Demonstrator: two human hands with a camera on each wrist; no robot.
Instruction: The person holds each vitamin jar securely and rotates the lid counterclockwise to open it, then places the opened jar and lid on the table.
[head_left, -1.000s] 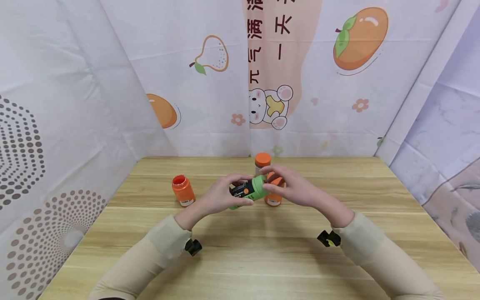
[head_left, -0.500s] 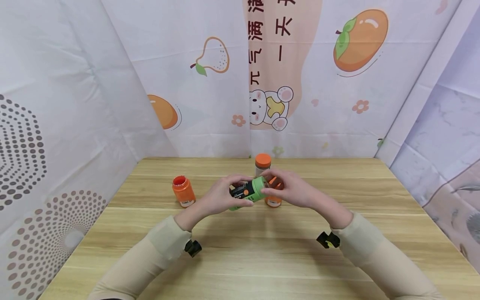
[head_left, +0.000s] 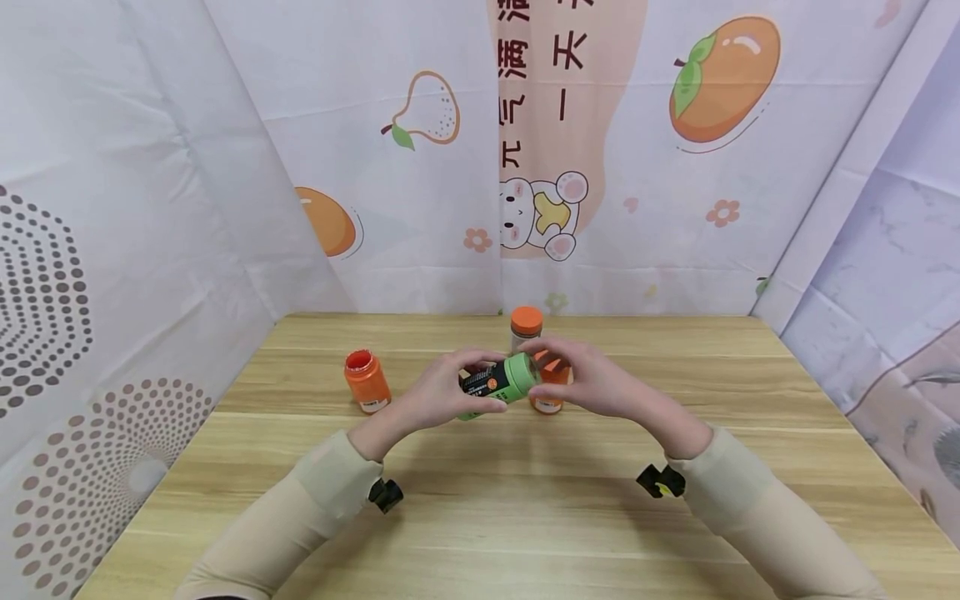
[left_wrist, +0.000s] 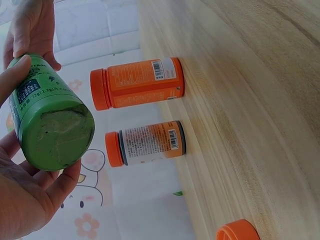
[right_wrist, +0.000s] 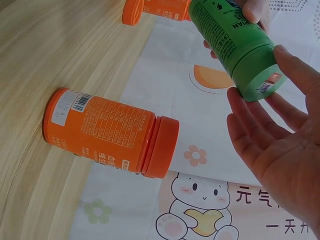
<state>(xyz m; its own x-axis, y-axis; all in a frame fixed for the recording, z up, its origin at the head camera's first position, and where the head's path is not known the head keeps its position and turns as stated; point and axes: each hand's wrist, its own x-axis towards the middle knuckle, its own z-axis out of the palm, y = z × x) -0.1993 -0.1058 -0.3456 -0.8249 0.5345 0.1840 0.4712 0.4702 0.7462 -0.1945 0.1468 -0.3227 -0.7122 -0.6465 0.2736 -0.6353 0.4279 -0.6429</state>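
Note:
My left hand grips a green bottle with a black label, holding it tilted above the table. Its scuffed green base faces the left wrist camera. At the bottle's other end, my right hand curls around the green cap, thumb at one edge and fingertips at the opposite edge. Just behind the right hand stands a capped orange bottle, partly covered by the fingers in the head view. Farther back is a white-and-orange bottle with an orange cap, upright.
An uncapped orange bottle stands upright on the wooden table to the left, its mouth showing. A printed cloth hangs along the table's back edge, and further cloth hangs at both sides.
The right hand's fingers have shifted around the cap, closing in and then spreading slightly, with the hand moving a little right. The left hand and the green bottle have stayed almost still.

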